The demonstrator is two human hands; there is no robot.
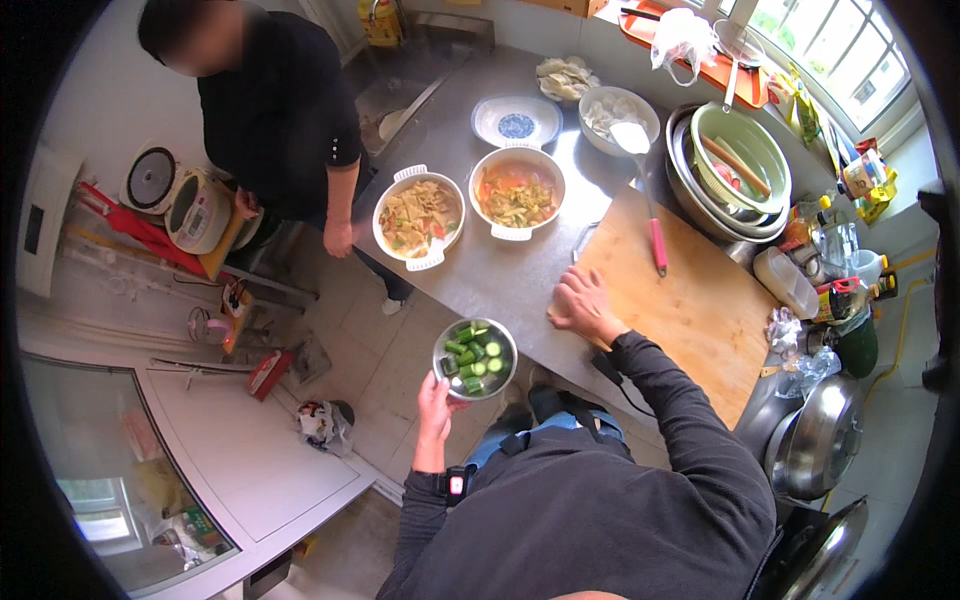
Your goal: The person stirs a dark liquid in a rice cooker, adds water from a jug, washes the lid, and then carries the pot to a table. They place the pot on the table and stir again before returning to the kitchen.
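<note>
My left hand grips the rim of a round metal bowl and holds it off the near edge of the counter. Chunks of cut cucumber lie inside. My right hand rests at the left edge of a large wooden cutting board, fingers slightly apart, with nothing seen in it. A white spatula with a pink handle lies over the board's far part. Ahead on the counter stand two white handled dishes: one with a brownish stir-fry, one with a reddish, soupy dish.
A person in black stands at the far left, beside a rice cooker. Farther back are a blue-patterned plate and a white bowl. Stacked basins, bottles and a metal pot line the right side.
</note>
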